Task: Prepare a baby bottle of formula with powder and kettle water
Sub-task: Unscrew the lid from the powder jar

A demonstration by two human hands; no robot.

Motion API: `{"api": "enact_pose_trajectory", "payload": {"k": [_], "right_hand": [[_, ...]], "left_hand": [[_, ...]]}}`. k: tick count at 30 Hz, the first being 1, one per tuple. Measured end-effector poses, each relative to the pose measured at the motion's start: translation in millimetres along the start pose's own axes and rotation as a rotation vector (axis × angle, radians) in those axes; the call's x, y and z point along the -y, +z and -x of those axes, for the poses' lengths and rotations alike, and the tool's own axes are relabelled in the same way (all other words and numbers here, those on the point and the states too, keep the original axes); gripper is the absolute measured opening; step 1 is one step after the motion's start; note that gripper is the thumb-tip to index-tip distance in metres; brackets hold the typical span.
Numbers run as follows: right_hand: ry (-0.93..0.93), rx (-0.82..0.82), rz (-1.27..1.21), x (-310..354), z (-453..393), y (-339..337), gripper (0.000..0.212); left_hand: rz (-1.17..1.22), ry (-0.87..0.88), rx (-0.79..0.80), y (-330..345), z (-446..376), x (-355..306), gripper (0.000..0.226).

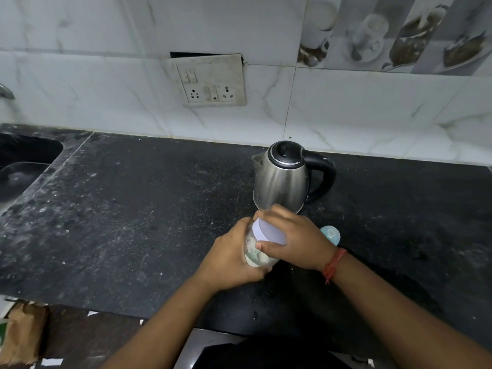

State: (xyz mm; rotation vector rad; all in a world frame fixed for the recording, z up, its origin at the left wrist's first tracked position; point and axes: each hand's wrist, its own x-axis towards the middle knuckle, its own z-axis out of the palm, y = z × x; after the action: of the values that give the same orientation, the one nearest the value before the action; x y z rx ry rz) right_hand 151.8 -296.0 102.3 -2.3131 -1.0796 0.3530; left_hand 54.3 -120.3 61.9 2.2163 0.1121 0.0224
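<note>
So we've got the powder jar (262,246) tilted in both hands, a little way in from the bench (133,209) front edge, just in front of the kettle (282,179). Left hand (231,258) fingers wrap the clear body, right hand (295,238) fingers curl round the white lid (269,233). Our guess is we're twisting it open. Worry: the jar's leaning, so if the lid pops suddenly, powder spills across the bench. The bottle (330,234) sits close by our right wrist, easy to knock.
</note>
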Motion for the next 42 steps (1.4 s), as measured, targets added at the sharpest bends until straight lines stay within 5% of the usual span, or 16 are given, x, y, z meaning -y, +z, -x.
{"api": "enact_pose_trajectory", "payload": {"k": [6,12,18,29,35,38,42], "right_hand": [[-0.178,0.056,0.008,0.8,-5.9,-6.3,0.061],[0.114,-0.162,0.151,20.3,-13.2,12.6,0.065],[0.003,-0.244,0.083,22.6,-14.9,6.2,0.06],[-0.211,-0.308,-0.243,9.0,-12.5,-6.5,0.046],[-0.247,-0.304,-0.41,9.7,-11.1,-1.4,0.039],[-0.157,-0.19,-0.349,3.7,-8.6,-1.2,0.042],[0.13,-0.053,0.061,1.4,-7.4,2.2,0.062]], "left_hand": [[0.171,-0.006,0.094,-10.7,-2.9,8.8,0.098],[0.125,0.033,-0.055,-4.4,-7.2,0.9,0.085],[0.168,0.017,0.009,-7.8,-8.7,2.5,0.085],[0.166,0.067,0.329,-43.3,-29.9,-24.0,0.078],[0.424,-0.011,0.536,-61.0,-29.6,-25.1,0.093],[0.356,-0.044,0.457,-50.0,-21.2,-16.1,0.092],[0.223,-0.062,0.26,-20.0,-9.6,-10.7,0.087]]}}
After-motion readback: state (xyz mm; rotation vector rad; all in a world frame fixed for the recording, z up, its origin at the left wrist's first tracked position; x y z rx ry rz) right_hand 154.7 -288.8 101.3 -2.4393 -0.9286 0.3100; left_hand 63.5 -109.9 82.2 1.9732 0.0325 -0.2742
